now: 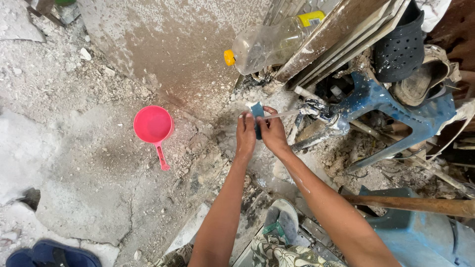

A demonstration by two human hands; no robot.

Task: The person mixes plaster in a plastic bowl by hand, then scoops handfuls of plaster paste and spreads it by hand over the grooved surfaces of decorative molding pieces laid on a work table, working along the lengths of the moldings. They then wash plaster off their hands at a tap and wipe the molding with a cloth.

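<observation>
Blue sponge (257, 114) clasped between left hand (245, 136) and right hand (273, 134) (under tap (319, 111)).

I see a glossy pink plastic scoop (154, 124) on rough, dusty concrete floor (89, 168); beside it, a clear, grimy plastic bottle (269, 43).

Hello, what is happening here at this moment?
A person crouches over a rough concrete floor and holds a small blue object between both hands, left hand and right hand, in the thin stream of water from a metal tap. A pink scoop lies on the floor to the left. A clear plastic bottle with a yellow cap lies behind, near a blue plastic chair.
</observation>
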